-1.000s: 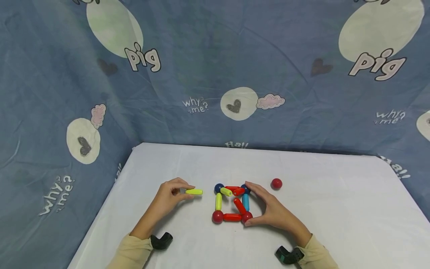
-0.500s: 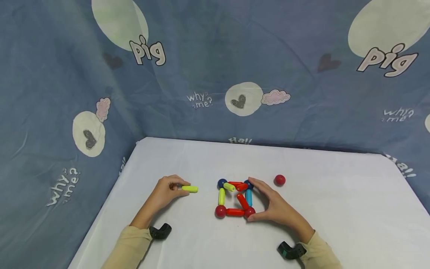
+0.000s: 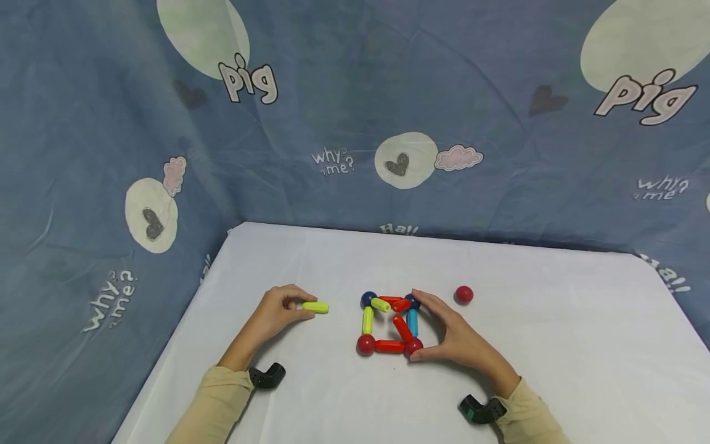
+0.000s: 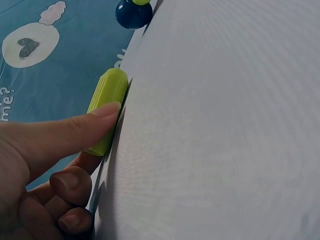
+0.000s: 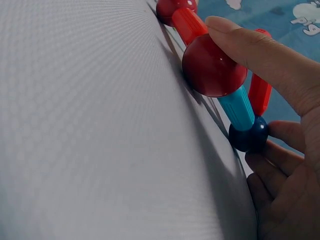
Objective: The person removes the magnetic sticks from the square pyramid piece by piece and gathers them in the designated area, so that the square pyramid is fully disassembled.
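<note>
My left hand (image 3: 279, 310) pinches a yellow-green rod (image 3: 315, 307) between thumb and fingers, left of a square built of balls and rods. In the left wrist view that rod (image 4: 109, 90) is ridged and points away from the palm. The square has a blue ball (image 3: 368, 300) and a red ball (image 3: 365, 345) on its left side. My right hand (image 3: 457, 336) holds its right side, thumb on the near red ball (image 5: 212, 67) and fingers at the far blue ball (image 5: 250, 135). A light-blue rod (image 5: 237, 109) joins those two. Short red and yellow-green rods stick up from several corners.
A loose red ball (image 3: 464, 295) lies on the white table (image 3: 310, 394), behind and right of the square. Blue printed cloth (image 3: 310, 92) hangs behind the table and along its left. A black strap device (image 3: 267, 376) sits at each wrist.
My left hand has drawn a little to the left with the yellow-green rod, away from the square. The right hand keeps its hold; the head view has tilted down slightly.
</note>
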### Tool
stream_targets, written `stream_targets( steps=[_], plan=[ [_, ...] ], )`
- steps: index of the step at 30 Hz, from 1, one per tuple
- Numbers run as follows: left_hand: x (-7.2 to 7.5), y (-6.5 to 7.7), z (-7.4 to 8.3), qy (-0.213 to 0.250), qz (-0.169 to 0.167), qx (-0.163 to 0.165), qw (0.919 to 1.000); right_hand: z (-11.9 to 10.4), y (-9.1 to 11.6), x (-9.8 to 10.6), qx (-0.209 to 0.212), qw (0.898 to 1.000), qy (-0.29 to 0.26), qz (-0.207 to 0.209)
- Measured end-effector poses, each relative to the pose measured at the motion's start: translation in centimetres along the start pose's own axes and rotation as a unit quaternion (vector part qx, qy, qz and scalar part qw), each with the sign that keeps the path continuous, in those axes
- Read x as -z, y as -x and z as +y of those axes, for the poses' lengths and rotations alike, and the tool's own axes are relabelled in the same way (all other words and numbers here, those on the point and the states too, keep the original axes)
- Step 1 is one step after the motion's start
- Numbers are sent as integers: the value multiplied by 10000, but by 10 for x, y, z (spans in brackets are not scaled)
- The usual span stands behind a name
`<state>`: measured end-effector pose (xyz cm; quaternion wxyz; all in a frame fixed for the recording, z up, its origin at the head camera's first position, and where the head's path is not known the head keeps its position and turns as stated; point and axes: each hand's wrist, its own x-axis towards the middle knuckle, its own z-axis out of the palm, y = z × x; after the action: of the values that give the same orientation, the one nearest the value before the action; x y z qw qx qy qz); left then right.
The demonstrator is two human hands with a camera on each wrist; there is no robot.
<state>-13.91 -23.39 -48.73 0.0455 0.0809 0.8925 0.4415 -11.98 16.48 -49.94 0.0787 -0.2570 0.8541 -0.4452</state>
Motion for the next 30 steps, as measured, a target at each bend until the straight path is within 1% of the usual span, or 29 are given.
stream_targets(
  steps=[8, 14, 18, 21, 24, 26, 30],
  plan=[
    [0, 0, 1, 111, -66, 83, 9999, 3, 1, 0, 58, 10000, -26, 16],
    [3, 1, -1, 310, -154, 67, 9994, 3, 1, -1, 59, 10000, -23, 10],
    [5, 2, -1, 462, -58, 18, 9989, 2, 1, -1, 18, 10000, -67, -10],
    [5, 3, 8, 525, 67, -130, 9985, 1, 1, -1, -19, 10000, -69, -38],
    [2, 2, 21, 578, 130, -382, 9975, 1, 1, -1, -31, 10000, -60, -46],
    [-3, 0, 32, 635, 104, -584, 9962, 1, 2, -1, -35, 10000, -29, -45],
    [-17, -6, 54, 625, -12, -968, 9933, 2, 1, 0, -1, 10000, 9, 1]
  ],
)
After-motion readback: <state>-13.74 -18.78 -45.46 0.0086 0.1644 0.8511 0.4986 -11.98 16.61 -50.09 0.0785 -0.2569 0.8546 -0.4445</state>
